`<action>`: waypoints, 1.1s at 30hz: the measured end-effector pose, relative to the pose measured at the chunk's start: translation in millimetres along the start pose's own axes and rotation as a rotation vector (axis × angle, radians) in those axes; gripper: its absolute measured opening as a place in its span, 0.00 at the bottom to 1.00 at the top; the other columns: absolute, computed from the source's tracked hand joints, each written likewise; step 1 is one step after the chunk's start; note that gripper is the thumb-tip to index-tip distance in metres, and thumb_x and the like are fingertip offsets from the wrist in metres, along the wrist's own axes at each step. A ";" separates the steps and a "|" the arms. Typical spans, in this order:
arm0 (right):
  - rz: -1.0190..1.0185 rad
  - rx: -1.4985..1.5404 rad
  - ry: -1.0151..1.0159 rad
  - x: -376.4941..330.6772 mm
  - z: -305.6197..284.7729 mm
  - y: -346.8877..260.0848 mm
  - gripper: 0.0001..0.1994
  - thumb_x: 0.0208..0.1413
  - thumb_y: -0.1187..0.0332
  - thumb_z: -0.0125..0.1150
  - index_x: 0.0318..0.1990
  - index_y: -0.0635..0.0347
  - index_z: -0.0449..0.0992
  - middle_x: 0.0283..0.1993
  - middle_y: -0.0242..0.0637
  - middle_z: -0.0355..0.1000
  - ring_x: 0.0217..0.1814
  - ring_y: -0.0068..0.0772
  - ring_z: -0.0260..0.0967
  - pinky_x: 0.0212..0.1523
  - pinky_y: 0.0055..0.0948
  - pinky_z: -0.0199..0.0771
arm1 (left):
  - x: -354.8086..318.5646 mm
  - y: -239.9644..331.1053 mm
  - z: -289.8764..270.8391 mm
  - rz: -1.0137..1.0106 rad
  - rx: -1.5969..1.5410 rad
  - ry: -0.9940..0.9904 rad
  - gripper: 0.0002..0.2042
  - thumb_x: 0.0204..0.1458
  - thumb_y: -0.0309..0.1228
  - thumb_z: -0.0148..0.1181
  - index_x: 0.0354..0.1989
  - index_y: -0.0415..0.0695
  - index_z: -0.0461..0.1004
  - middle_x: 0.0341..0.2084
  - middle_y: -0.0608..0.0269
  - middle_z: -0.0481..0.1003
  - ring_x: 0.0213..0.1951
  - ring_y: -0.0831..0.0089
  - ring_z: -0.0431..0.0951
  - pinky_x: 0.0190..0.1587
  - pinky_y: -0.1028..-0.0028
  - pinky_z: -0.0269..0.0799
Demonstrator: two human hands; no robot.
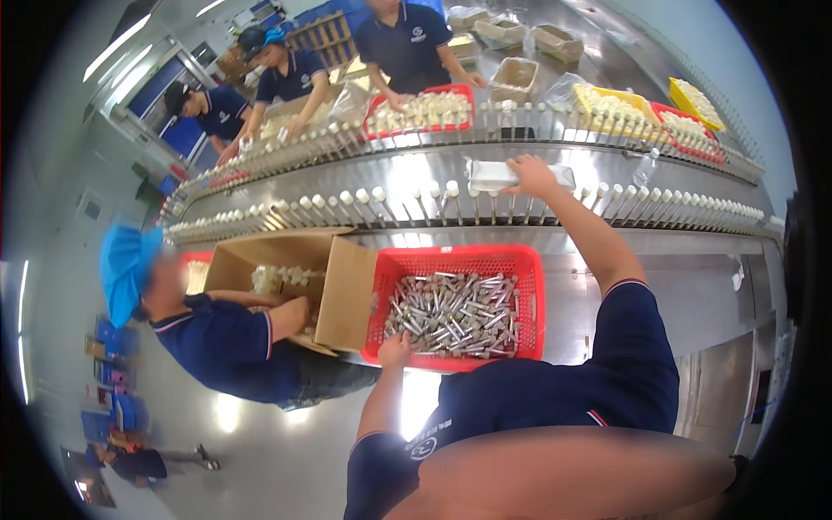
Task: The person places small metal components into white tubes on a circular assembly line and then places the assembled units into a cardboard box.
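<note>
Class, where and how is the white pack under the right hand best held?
Probably hold the white pack across its middle, from above; it lies flat and narrow, topside exposed around the right hand; capped rods line its near side.

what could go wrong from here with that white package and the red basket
The right hand holds the white package close to the near row of white-topped rods; it might snag or knock one.

The left hand is at the rim of the red basket; a hard tug could spill loose metal pins.

The cardboard box sits close beside the basket, so a bump might shift it.
</note>
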State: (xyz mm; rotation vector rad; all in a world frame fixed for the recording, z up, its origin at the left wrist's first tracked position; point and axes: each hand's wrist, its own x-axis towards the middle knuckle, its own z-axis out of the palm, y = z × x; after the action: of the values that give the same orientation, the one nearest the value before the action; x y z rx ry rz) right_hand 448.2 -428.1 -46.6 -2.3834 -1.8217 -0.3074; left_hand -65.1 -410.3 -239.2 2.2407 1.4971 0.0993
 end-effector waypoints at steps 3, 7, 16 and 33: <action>0.043 0.043 -0.071 -14.4 -5.4 10.8 0.38 0.37 0.38 0.61 0.51 0.58 0.67 0.46 0.44 0.68 0.51 0.44 0.64 0.52 0.41 0.62 | 3.3 1.4 -0.8 -0.009 0.036 -0.014 0.23 0.55 0.51 0.41 0.31 0.46 0.77 0.29 0.52 0.76 0.35 0.54 0.76 0.36 0.57 0.69; 0.001 0.039 -0.050 -20.2 -3.6 27.8 0.38 0.37 0.38 0.61 0.51 0.58 0.67 0.45 0.45 0.68 0.52 0.44 0.64 0.52 0.41 0.61 | -2.3 7.2 -11.9 -0.007 0.045 -0.014 0.23 0.54 0.50 0.41 0.31 0.46 0.77 0.29 0.52 0.77 0.35 0.53 0.76 0.37 0.57 0.70; -0.037 0.105 0.076 1.7 -17.9 25.1 0.39 0.37 0.37 0.60 0.51 0.58 0.67 0.42 0.44 0.69 0.51 0.44 0.64 0.51 0.39 0.61 | -0.9 7.1 -3.3 -0.052 0.066 -0.002 0.23 0.53 0.51 0.42 0.33 0.46 0.78 0.31 0.52 0.77 0.36 0.53 0.77 0.39 0.57 0.70; 0.056 0.049 -0.075 -21.4 -5.0 71.0 0.38 0.36 0.36 0.60 0.49 0.58 0.69 0.42 0.45 0.69 0.51 0.45 0.65 0.49 0.42 0.62 | -13.2 12.2 -14.6 0.013 0.004 0.026 0.22 0.54 0.50 0.41 0.32 0.46 0.78 0.27 0.51 0.77 0.32 0.53 0.77 0.33 0.56 0.70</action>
State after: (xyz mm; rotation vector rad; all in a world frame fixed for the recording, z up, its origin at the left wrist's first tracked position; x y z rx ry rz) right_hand 510.8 -468.1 -45.2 -2.4392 -1.7674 -0.1671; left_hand -64.3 -421.3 -218.9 2.2607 1.4972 0.1304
